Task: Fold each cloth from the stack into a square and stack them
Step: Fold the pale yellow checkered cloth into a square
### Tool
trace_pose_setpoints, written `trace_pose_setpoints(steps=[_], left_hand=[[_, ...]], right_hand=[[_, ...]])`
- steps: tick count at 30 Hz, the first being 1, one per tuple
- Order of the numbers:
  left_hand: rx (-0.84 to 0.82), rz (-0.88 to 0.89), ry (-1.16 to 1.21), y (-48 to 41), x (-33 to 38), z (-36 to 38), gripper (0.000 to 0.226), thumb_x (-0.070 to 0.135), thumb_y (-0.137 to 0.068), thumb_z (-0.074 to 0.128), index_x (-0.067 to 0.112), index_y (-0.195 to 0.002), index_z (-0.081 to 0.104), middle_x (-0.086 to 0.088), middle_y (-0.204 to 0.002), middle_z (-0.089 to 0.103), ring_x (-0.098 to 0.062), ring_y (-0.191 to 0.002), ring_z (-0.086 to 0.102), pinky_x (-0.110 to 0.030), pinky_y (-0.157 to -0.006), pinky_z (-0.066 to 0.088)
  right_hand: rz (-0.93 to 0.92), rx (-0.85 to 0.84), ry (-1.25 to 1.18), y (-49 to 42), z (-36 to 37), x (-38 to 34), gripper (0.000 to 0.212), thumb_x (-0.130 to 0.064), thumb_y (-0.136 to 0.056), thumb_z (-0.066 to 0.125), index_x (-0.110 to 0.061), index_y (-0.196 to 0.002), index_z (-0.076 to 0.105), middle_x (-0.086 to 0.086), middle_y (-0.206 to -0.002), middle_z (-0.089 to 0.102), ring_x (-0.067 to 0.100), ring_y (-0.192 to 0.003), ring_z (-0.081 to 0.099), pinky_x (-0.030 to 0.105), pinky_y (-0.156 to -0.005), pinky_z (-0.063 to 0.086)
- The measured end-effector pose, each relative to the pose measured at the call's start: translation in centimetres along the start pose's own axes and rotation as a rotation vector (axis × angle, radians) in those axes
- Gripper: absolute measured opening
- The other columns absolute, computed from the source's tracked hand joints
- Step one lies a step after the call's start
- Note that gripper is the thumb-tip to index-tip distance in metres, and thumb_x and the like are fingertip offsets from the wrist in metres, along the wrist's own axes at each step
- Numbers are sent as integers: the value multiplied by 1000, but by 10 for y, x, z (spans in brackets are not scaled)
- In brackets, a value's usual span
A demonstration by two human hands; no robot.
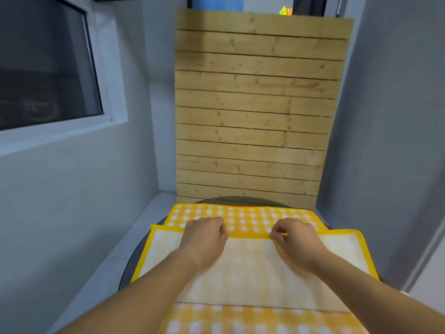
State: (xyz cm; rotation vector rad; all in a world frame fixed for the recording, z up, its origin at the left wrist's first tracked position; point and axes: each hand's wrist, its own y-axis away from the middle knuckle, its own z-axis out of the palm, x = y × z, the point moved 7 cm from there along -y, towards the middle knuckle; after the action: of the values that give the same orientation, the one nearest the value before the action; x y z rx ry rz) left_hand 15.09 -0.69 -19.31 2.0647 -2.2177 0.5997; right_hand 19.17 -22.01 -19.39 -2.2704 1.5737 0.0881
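Observation:
A yellow checked cloth (250,268) with an orange border lies across a dark round table (131,263). Its near part is turned over toward the far side, so the pale underside faces up. The folded flap's border edge runs left to right in the middle. My left hand (204,235) and my right hand (296,235) both pinch that border edge with curled fingers, about a hand's width apart. Beyond the flap the checked face of the cloth (240,216) shows. A sliver of red (237,206) peeks out at the far edge, under the cloth.
A wooden slat panel (252,116) stands upright just behind the table. Grey walls close in on both sides, with a window (45,68) on the left. A white ledge (134,237) runs along the left of the table.

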Motion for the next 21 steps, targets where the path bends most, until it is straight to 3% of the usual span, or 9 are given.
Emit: trace_pose_setpoints(steps=[7,14,21], left_hand=[[-39,11,1,-19,-18,43,11,32,-100,48,31,-91,54,10,-102,60,-17,-101,56,-36,-96,41],[38,23,-17,-21,-27,63,6,34,-100,49,32,-98,55,11,-101,48,-17,-106,47,-34,-93,36],[61,2,22,-19,-31,62,9,34,-99,53,30,-105,59,10,-105,51,-17,-107,49,-34,-94,39]], right_hand=[[52,-96,-73,-20,49,21,15,-33,-96,48,-31,-86,59,-9,-97,56,18,-97,52,38,-91,42],[39,-19,-143,-25,64,31,9,-35,-90,62,-30,-83,64,-10,-91,55,16,-93,54,38,-89,43],[89,56,-237,-24,52,32,10,-33,-86,70,-27,-79,64,-12,-87,55,14,-86,54,36,-85,46]])
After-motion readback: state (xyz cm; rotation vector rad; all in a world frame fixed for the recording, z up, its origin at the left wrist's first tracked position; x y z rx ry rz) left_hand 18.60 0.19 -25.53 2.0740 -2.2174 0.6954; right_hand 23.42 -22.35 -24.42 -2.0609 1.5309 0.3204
